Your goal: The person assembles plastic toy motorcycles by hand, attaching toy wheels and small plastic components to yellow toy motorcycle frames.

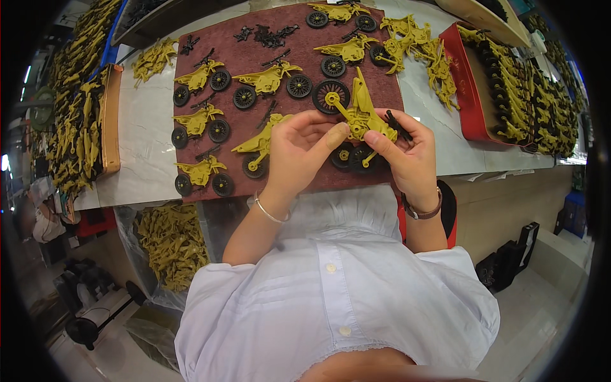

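Note:
Between both hands is a yellow toy motorcycle (363, 105), tilted up off the mat, with a black spoked wheel at its upper left. My left hand (299, 149) pinches its lower left side with thumb and fingers. From the other side my right hand (407, 149) grips it, thumb on the yellow body; a black handlebar (399, 125) shows by its fingers. Beneath the hands lie more black wheels (359, 158), partly covered. Beside my left wrist, another yellow motorcycle (254, 145) is half hidden by the hand.
Several toy motorcycles (267, 79) lie in rows on a dark red mat (219, 48). Small black parts (270, 35) sit at its far edge. Loose yellow parts (154, 60) are piled left, others (439, 70) right. A red box (459, 95) holds motorcycles; a bag of yellow pieces (170, 242) stands below.

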